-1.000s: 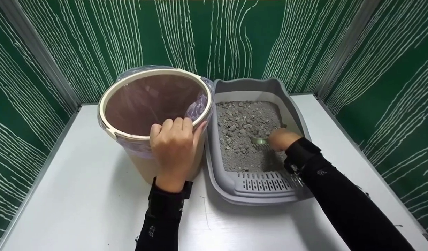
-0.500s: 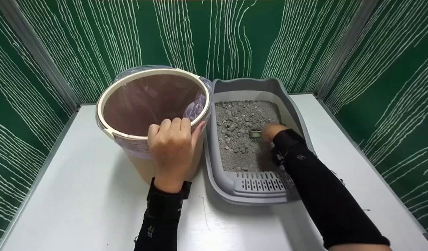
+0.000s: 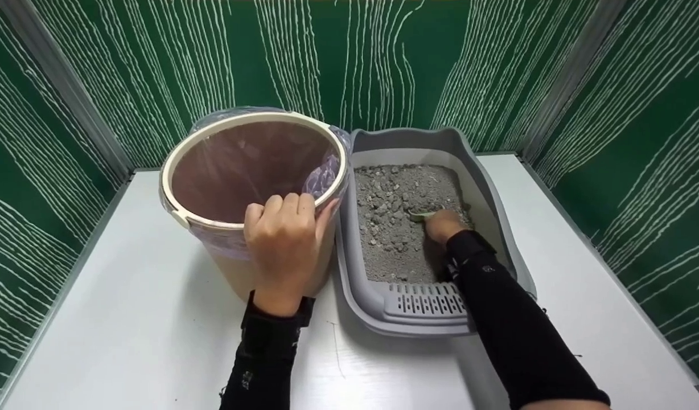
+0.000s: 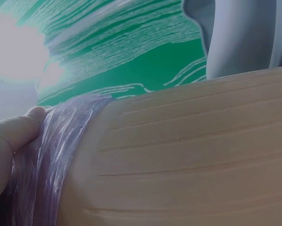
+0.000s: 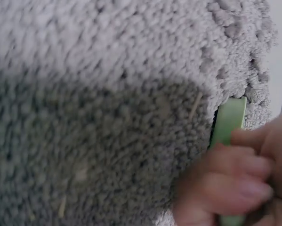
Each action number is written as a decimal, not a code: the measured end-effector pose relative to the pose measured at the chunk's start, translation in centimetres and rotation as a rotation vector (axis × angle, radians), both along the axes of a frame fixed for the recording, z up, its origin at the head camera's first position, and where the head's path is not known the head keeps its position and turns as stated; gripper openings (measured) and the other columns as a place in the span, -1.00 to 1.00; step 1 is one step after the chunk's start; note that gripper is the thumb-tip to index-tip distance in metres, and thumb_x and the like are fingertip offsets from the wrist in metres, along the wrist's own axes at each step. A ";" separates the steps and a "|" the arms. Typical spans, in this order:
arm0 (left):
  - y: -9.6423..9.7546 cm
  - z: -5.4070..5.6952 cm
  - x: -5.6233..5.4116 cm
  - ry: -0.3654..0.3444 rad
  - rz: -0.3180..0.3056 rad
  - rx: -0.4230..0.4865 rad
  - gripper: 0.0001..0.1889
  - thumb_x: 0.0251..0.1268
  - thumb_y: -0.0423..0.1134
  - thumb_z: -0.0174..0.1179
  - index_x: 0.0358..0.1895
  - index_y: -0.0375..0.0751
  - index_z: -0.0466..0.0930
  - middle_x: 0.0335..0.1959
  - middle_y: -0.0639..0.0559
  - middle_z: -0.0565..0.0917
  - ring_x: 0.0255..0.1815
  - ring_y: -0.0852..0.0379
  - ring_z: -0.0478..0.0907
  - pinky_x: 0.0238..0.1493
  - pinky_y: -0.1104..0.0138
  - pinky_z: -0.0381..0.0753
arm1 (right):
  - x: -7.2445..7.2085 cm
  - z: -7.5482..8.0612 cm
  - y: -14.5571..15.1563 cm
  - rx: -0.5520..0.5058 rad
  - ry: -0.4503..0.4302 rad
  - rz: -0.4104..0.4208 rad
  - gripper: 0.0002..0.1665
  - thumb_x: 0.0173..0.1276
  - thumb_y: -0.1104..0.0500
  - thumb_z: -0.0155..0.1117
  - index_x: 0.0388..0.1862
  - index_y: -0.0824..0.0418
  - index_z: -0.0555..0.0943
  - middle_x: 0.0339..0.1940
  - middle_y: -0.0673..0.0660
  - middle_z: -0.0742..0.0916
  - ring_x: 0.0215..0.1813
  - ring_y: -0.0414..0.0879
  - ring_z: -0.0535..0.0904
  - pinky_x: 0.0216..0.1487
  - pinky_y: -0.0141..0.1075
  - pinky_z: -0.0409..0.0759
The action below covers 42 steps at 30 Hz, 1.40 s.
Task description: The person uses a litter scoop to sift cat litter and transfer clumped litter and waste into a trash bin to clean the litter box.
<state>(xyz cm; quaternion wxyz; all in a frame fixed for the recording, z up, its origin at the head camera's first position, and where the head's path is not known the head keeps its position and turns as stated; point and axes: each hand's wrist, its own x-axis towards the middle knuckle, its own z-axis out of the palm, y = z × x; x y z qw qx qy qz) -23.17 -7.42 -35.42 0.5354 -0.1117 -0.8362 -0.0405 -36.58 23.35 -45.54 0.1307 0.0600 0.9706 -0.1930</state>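
My left hand point(image 3: 284, 245) grips the near rim of a beige trash bin point(image 3: 230, 270), fingers curled over the edge. A thin purple plastic bag point(image 4: 65, 141) lines the bin and folds down outside, under the thumb in the left wrist view. On the right, my right hand point(image 3: 442, 226) holds a green litter scoop point(image 5: 229, 120) by its handle, low in the grey litter box point(image 3: 358, 267). The scoop's slotted end is mostly hidden by litter and hand. Grey cat litter point(image 3: 389, 245) covers the box floor, with lumps gathered toward its left and back.
The bin and box stand side by side on a white table point(image 3: 127, 319). Green walls point(image 3: 378, 68) with white streaks enclose the back and sides. A slotted grey ledge point(image 3: 423, 302) spans the box's front. Dark specks lie on the table at right.
My right hand has shifted left in the litter box, its forearm swinging left too. The scoop's slots, visible before, are now out of sight. My left hand keeps its grip on the bin rim.
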 end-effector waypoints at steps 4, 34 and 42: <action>-0.2 0.2 0.1 0.000 0.000 0.002 -0.48 0.48 0.18 0.31 -0.45 -0.22 0.61 -0.57 -0.06 0.59 -0.53 -0.06 0.47 -0.35 0.08 0.39 | -0.2 0.0 -0.1 -0.066 0.102 0.000 -0.43 0.75 0.12 -0.16 -0.13 0.59 0.61 0.17 0.63 0.65 0.22 0.45 0.62 0.34 0.11 0.54; 0.0 -0.3 -0.1 0.035 -0.004 0.011 -0.49 0.43 0.18 0.36 -0.45 -0.21 0.62 -0.58 -0.05 0.60 -0.53 -0.05 0.48 -0.35 0.10 0.37 | -0.1 1.7 0.6 -0.211 0.343 -0.142 -0.42 0.74 0.07 0.01 0.34 0.59 0.49 0.31 0.64 0.58 0.40 0.48 0.51 0.37 0.21 0.47; 0.0 -0.2 -0.1 0.031 -0.003 -0.003 -0.48 0.46 0.18 0.34 -0.47 -0.20 0.58 -0.59 -0.05 0.57 -0.53 -0.05 0.47 -0.36 0.10 0.37 | 0.1 1.7 0.5 -0.237 0.365 -0.158 -0.45 0.74 0.09 0.04 0.43 0.51 0.44 0.36 0.60 0.57 0.44 0.45 0.49 0.39 0.21 0.47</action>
